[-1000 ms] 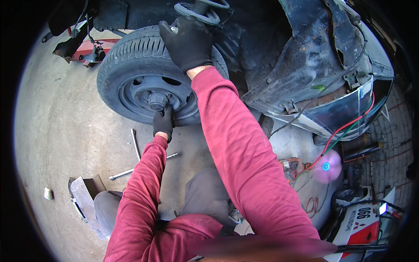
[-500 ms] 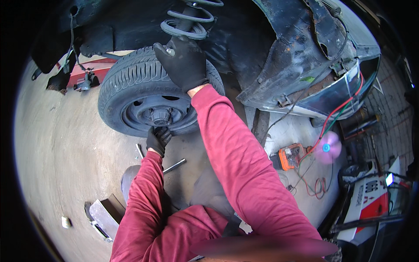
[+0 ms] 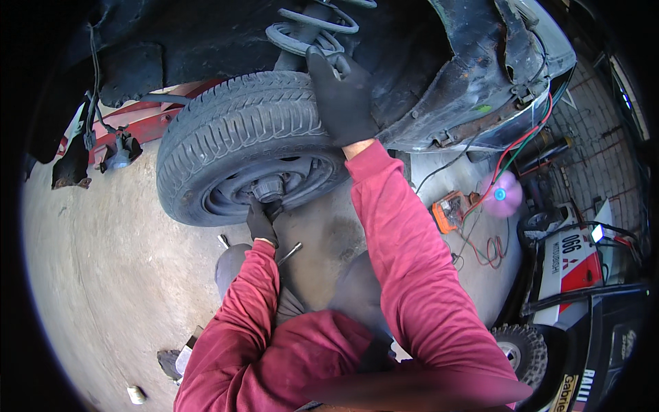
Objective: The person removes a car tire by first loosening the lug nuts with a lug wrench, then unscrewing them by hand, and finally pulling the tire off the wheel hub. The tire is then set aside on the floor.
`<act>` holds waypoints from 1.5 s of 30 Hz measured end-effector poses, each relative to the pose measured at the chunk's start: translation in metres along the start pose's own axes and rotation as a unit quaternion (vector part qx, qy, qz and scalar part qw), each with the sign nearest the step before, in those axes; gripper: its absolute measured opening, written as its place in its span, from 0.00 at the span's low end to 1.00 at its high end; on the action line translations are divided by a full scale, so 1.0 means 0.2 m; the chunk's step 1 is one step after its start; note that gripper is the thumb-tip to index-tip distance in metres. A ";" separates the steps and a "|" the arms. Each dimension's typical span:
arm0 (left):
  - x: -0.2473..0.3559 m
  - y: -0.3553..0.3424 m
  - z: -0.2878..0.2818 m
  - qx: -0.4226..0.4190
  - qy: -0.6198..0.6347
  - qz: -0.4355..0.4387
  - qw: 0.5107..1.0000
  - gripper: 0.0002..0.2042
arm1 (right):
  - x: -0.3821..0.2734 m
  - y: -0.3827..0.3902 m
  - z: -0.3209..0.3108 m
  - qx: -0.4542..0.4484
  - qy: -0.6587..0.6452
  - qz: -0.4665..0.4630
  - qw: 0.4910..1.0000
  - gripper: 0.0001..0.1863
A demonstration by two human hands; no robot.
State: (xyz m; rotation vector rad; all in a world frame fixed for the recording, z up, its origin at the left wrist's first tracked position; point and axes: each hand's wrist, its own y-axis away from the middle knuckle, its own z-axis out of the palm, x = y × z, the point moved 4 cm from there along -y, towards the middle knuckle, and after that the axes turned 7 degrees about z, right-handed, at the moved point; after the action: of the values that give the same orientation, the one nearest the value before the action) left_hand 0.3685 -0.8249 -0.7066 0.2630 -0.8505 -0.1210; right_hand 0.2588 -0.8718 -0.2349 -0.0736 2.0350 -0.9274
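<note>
A black tyre on a dark steel wheel (image 3: 302, 200) stands under the raised car body, its hub cap in the centre. My left hand (image 3: 263, 225), in a black glove, is at the lower wheel face just below the hub. Its fingers are curled together; what they pinch is hidden. My right hand (image 3: 345, 103), also gloved, is at the tyre's upper right, below the coil spring (image 3: 302, 40). The thumb points up, and a small pale metal piece (image 3: 338, 67) shows between thumb and curled fingers.
Two metal wrench-like tools, one of them a bar (image 3: 291, 253), lie on the floor near my knees. An orange and black device (image 3: 449, 211) with red and green wires lies to the right, beside a pink fan (image 3: 502, 195). The torn fender (image 3: 439, 117) hangs at upper right.
The view has shifted and tilted. My right hand has moved rightward along the tyre, keeping the small pale piece. My left hand stays below the hub.
</note>
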 end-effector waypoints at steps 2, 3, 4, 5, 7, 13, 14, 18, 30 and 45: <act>-0.08 -0.09 -0.06 -0.023 -0.049 0.031 0.998 0.34 | 0.01 -0.01 0.00 0.021 0.009 -0.006 1.000 0.20; -0.12 -0.13 -0.09 -0.036 -0.066 0.051 0.996 0.34 | 0.01 0.00 -0.01 0.033 0.013 -0.036 0.999 0.21; -0.17 -0.14 -0.12 -0.058 -0.063 0.049 0.995 0.33 | 0.02 0.01 -0.02 0.045 0.021 -0.047 0.998 0.21; -0.19 -0.17 -0.18 -0.062 -0.173 0.038 0.982 0.30 | 0.02 0.02 -0.03 0.054 0.023 -0.057 0.997 0.21; -0.15 -0.17 -0.21 -0.109 -0.511 0.242 0.818 0.28 | 0.01 0.03 -0.04 0.068 0.079 -0.087 0.991 0.16; -0.04 -0.11 -0.18 -0.063 -0.259 0.064 0.962 0.33 | -0.03 0.03 -0.03 0.087 -0.009 -0.042 0.995 0.23; 0.00 -0.08 -0.16 -0.066 -0.253 0.066 0.963 0.33 | -0.04 0.03 -0.03 0.092 -0.008 -0.030 0.995 0.23; 0.06 -0.04 -0.10 -0.067 -0.306 0.093 0.945 0.32 | -0.01 0.10 -0.11 0.101 -0.125 0.054 0.985 0.21; 0.04 -0.10 -0.16 -0.153 -0.467 0.236 0.839 0.11 | 0.59 1.35 0.03 -0.117 -0.231 0.557 0.789 0.17; 0.02 -0.12 -0.21 -0.128 -0.494 0.222 0.831 0.18 | 1.07 1.54 0.45 -0.163 -0.504 0.634 0.563 0.27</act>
State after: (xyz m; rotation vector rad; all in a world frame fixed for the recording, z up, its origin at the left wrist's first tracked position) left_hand 0.4036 -0.8419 -0.7367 -0.3050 -1.8904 0.0848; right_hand 0.2783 -0.7825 -0.6096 0.5051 0.6657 0.4478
